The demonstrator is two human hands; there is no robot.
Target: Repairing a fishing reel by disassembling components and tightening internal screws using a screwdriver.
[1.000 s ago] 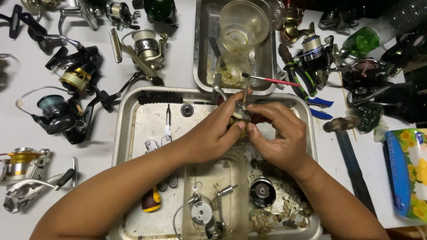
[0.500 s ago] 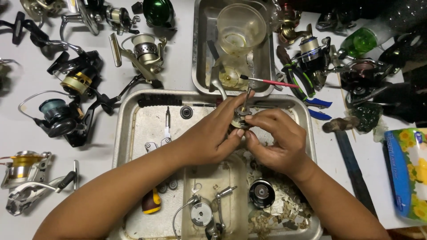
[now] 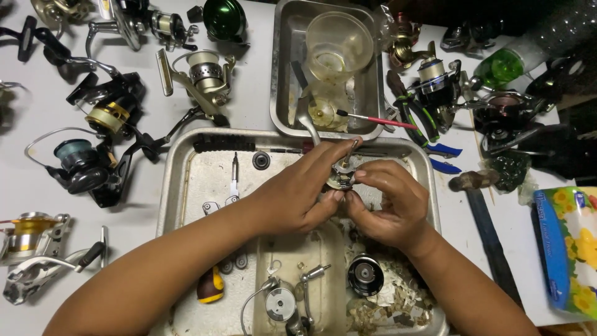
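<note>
**Head view: two hands grip a small reel part over the steel tray**

Head camera looks down on a large rectangular stainless-steel tray (image 3: 180,186), the landmark here. Far left of the tray, a gold-and-silver spinning reel (image 3: 28,233) lies on the white table; nearer its left rim sits a black reel with a teal spool (image 3: 78,162). Inside the tray near its lower left rests a yellow-and-black tool handle (image 3: 210,285). Above the tray's centre, the left hand (image 3: 298,193) and the right hand (image 3: 388,202) both pinch a small grey metal reel part (image 3: 341,177), fingers clenched on it. Below them lies a round black spool (image 3: 365,274). Right of the tray lies a dark hammer (image 3: 482,214).
</note>
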